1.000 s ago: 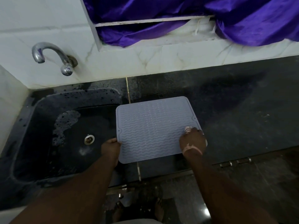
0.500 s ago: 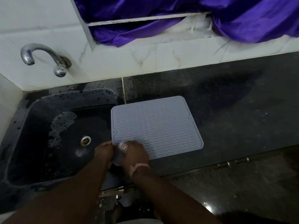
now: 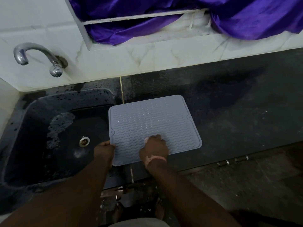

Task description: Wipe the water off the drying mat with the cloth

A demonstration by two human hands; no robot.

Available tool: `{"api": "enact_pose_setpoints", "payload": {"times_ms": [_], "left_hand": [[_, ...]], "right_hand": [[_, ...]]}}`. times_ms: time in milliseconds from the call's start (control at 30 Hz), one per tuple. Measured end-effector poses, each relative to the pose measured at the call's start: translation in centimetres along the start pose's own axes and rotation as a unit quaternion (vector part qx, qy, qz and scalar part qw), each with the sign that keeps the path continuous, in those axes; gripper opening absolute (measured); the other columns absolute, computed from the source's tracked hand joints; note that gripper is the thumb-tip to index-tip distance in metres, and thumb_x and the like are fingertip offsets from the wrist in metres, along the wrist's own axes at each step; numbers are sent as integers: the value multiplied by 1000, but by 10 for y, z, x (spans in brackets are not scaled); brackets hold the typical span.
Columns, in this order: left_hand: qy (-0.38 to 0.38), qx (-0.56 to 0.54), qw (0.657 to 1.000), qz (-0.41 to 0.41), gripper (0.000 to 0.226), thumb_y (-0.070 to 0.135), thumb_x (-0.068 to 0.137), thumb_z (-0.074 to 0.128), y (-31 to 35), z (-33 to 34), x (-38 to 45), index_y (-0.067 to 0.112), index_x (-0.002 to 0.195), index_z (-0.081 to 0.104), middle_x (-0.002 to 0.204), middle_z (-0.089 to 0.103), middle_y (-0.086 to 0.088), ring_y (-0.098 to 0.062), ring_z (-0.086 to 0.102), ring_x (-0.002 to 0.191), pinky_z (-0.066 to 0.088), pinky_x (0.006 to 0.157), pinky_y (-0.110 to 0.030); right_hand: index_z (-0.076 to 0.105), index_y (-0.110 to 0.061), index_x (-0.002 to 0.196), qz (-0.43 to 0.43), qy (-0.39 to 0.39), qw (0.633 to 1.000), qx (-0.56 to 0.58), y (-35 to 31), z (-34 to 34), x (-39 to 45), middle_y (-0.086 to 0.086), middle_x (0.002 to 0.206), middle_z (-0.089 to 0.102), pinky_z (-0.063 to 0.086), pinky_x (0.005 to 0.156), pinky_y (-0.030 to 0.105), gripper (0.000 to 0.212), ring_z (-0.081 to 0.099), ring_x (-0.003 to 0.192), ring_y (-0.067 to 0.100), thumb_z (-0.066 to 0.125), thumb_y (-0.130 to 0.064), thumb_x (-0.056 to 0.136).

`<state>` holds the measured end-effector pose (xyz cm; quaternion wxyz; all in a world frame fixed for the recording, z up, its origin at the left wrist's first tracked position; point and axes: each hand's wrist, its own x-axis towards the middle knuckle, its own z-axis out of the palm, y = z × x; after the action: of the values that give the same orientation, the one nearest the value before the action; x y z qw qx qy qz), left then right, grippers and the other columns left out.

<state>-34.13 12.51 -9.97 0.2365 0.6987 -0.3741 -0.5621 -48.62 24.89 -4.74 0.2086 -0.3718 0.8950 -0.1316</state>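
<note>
Grey drying mat (image 3: 154, 125) lies flat on the dark counter (image 3: 237, 112), its left edge overhanging the sink (image 3: 41, 136). Left hand (image 3: 104, 150) pinches the mat's near-left edge, thumb on top. Right hand (image 3: 155, 149) is curled over a pinkish cloth (image 3: 146, 139), pressing it onto the mat's near-middle; only a scrap of cloth shows past the knuckles.

Dim light over my counter (image 3: 237, 112); the white wall tiles (image 3: 114, 59) stay brightest. Wide-angle bending curves the edges, my forearms blur, and a soft shadow darkens the counter.
</note>
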Motion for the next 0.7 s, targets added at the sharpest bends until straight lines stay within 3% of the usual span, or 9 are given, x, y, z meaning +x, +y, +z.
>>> {"api": "enact_pose_setpoints", "payload": {"times_ms": [67, 133, 200, 300, 400, 533, 700], "left_hand": [[0, 4, 1000, 9, 25, -4, 87, 68, 0, 0, -1, 2, 111, 71, 111, 71, -15, -34, 67, 103, 54, 98, -50], [-6, 5, 1000, -3, 27, -7, 83, 70, 0, -1, 2, 1, 109, 72, 107, 72, -15, -33, 68, 101, 54, 97, -50], [-24, -10, 1000, -15, 27, -3, 75, 77, -7, -5, 20, 6, 100, 76, 105, 74, -16, -37, 70, 99, 56, 94, -54], [-45, 13, 999, -17, 30, 13, 62, 74, -36, -9, 75, 14, 92, 79, 103, 76, -13, -36, 72, 96, 57, 91, -57], [-42, 30, 999, 1, 28, 14, 64, 69, -33, -9, 72, 14, 89, 80, 95, 78, -10, -35, 73, 92, 58, 88, -58], [-54, -3, 999, 3, 34, 13, 63, 75, -11, -10, 43, 13, 96, 78, 97, 78, -13, -35, 73, 92, 58, 89, -55], [-65, -42, 997, -29, 19, -3, 84, 69, 12, -13, 4, 3, 100, 76, 100, 76, -19, -35, 73, 93, 59, 89, -53]], "right_hand": [[65, -12, 112, -6, -57, 993, 103, -16, 5, -5, 9, 116, 63, 51, 88, 32, 42, 61, 107, 28, 52, -34, 79], [68, -15, 98, 6, -94, 971, 218, -19, 1, -5, 6, 101, 69, 55, 83, 33, 27, 66, 95, 27, 55, -32, 81], [67, -17, 92, 1, -55, 969, 240, -7, -8, 4, 3, 91, 68, 58, 77, 38, 20, 66, 85, 24, 54, -31, 86], [63, -18, 105, 60, 64, 985, 149, 33, -30, 30, 5, 101, 64, 57, 77, 39, 22, 64, 89, 23, 52, -30, 91], [59, -12, 114, 128, 156, 979, 18, 79, -48, 50, 13, 113, 59, 52, 75, 39, 29, 61, 100, 32, 55, -27, 90], [59, -5, 112, 135, 156, 979, 3, 85, -35, 53, 18, 117, 58, 50, 76, 39, 32, 58, 103, 36, 59, -21, 85], [56, -9, 122, 66, 94, 993, -11, 1, 7, 20, 11, 122, 54, 50, 80, 36, 38, 55, 108, 28, 56, -26, 87]]}}
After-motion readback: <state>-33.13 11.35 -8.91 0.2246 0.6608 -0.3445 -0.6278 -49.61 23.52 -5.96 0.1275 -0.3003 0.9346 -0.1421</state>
